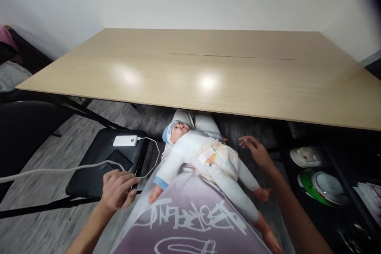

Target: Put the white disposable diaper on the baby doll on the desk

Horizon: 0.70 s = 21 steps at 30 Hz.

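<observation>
A baby doll (205,158) in a white suit and a blue and white cap lies on its back on my lap, head toward the table, on a pinkish cloth with white lettering (190,218). A diaper (220,156) sits around its waist. My left hand (117,188) hovers by the doll's right arm with fingers curled, near a white cable; nothing shows in it. My right hand (257,151) is open, fingers spread, just right of the doll's hip.
A wide light wooden table (208,71) spans the view ahead. A black chair (104,162) at left holds a white power bank (125,141) with a cable and a dark phone (119,160). A dark shelf at right holds bowls (321,184).
</observation>
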Tool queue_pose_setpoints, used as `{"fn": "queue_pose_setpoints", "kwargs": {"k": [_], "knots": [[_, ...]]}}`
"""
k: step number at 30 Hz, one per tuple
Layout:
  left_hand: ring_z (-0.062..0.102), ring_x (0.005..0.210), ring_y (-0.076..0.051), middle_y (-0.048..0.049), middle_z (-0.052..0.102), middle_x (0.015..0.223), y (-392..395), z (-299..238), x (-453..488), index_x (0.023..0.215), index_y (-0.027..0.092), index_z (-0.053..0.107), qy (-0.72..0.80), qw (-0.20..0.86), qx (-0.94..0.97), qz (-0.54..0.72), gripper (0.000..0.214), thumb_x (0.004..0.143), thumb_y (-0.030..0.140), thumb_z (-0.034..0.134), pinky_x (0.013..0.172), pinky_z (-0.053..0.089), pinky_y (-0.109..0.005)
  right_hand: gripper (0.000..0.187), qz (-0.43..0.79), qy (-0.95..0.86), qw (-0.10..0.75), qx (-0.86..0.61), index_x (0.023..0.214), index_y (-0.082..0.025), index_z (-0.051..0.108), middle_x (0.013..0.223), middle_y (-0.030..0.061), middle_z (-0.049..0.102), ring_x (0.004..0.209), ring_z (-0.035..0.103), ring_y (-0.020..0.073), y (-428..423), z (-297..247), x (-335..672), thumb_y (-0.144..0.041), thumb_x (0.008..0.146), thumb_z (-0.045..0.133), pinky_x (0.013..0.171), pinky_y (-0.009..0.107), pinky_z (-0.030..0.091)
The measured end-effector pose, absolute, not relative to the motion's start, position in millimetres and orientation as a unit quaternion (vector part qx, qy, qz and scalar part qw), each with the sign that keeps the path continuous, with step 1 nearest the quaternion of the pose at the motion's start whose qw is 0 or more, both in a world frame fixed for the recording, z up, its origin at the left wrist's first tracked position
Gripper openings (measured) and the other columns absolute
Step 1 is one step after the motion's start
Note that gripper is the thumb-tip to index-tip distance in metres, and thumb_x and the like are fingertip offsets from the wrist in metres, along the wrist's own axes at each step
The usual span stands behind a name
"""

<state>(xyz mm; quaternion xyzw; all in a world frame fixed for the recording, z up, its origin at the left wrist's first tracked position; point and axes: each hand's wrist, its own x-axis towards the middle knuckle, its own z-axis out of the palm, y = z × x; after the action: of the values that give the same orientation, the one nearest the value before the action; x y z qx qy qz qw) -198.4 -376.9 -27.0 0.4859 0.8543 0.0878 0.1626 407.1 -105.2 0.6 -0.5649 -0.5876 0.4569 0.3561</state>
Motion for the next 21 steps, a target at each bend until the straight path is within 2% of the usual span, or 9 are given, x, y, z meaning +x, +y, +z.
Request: {"fn": "queue_pose_setpoints", "kwargs": {"k": [3, 6, 9, 11, 14, 16, 18, 21], "knots": [[0.062, 0.129, -0.043, -0.0123, 0.075, 0.106, -382, -21, -195, 0.092, 0.028, 0.075, 0.819, 0.094, 0.551, 0.132, 0.060, 0.095, 0.071, 0.032, 0.111, 0.040, -0.066, 0.043, 0.467, -0.608, 0.334, -0.549, 0.101, -0.025, 0.074, 0.090, 0.0052, 0.071, 0.088, 0.065, 0.0221, -116, -2, 396, -0.066, 0.095, 0.059, 0.087, 0.036, 0.053], [0.059, 0.132, -0.042, -0.0136, 0.071, 0.123, -393, -26, -197, 0.112, 0.025, 0.072, 0.835, 0.038, 0.525, 0.158, 0.057, 0.097, 0.062, 0.030, 0.112, 0.040, -0.062, 0.046, 0.474, -0.595, 0.326, -0.561, 0.100, -0.026, 0.074, 0.093, 0.0058, 0.072, 0.090, 0.066, 0.0236, -124, -11, 394, -0.069, 0.092, 0.059, 0.087, 0.037, 0.053], [0.051, 0.140, -0.039, -0.0137, 0.060, 0.142, -394, -42, -195, 0.134, 0.025, 0.065, 0.874, 0.009, 0.459, 0.158, 0.056, 0.100, 0.056, 0.034, 0.119, 0.034, -0.057, 0.047, 0.477, -0.595, 0.319, -0.563, 0.101, -0.026, 0.075, 0.093, 0.0056, 0.072, 0.092, 0.066, 0.0240, -125, -18, 398, -0.070, 0.093, 0.059, 0.090, 0.037, 0.052], [0.044, 0.146, -0.039, -0.0133, 0.051, 0.153, -390, -55, -194, 0.142, 0.028, 0.062, 0.909, 0.017, 0.391, 0.140, 0.057, 0.101, 0.055, 0.034, 0.121, 0.031, -0.057, 0.046, 0.481, -0.597, 0.318, -0.557, 0.101, -0.026, 0.075, 0.093, 0.0055, 0.072, 0.093, 0.065, 0.0239, -123, -20, 400, -0.069, 0.094, 0.058, 0.090, 0.037, 0.051], [0.033, 0.151, -0.042, -0.0112, 0.036, 0.166, -382, -70, -194, 0.146, 0.031, 0.062, 0.935, 0.067, 0.328, 0.114, 0.059, 0.104, 0.058, 0.031, 0.121, 0.028, -0.061, 0.045, 0.487, -0.598, 0.324, -0.548, 0.101, -0.026, 0.075, 0.093, 0.0055, 0.072, 0.092, 0.065, 0.0236, -118, -20, 400, -0.068, 0.095, 0.059, 0.089, 0.037, 0.051], [0.031, 0.152, -0.043, -0.0098, 0.032, 0.169, -373, -75, -196, 0.145, 0.031, 0.063, 0.944, 0.099, 0.297, 0.104, 0.057, 0.104, 0.057, 0.032, 0.122, 0.026, -0.062, 0.045, 0.485, -0.602, 0.327, -0.543, 0.101, -0.026, 0.075, 0.092, 0.0054, 0.071, 0.091, 0.065, 0.0234, -115, -19, 399, -0.067, 0.095, 0.058, 0.088, 0.037, 0.051], [0.033, 0.151, -0.043, -0.0115, 0.033, 0.168, -364, -74, -201, 0.146, 0.029, 0.062, 0.955, 0.111, 0.255, 0.102, 0.056, 0.104, 0.055, 0.034, 0.121, 0.028, -0.063, 0.045, 0.482, -0.606, 0.327, -0.542, 0.101, -0.026, 0.075, 0.091, 0.0053, 0.071, 0.090, 0.064, 0.0235, -113, -19, 396, -0.067, 0.095, 0.058, 0.088, 0.037, 0.051], [0.039, 0.146, -0.047, -0.0197, 0.041, 0.161, -350, -64, -207, 0.150, 0.022, 0.055, 0.965, 0.090, 0.218, 0.110, 0.061, 0.102, 0.055, 0.037, 0.114, 0.035, -0.067, 0.047, 0.480, -0.611, 0.316, -0.544, 0.102, -0.026, 0.075, 0.091, 0.0053, 0.071, 0.090, 0.065, 0.0243, -114, -14, 391, -0.068, 0.094, 0.058, 0.090, 0.039, 0.052]]}}
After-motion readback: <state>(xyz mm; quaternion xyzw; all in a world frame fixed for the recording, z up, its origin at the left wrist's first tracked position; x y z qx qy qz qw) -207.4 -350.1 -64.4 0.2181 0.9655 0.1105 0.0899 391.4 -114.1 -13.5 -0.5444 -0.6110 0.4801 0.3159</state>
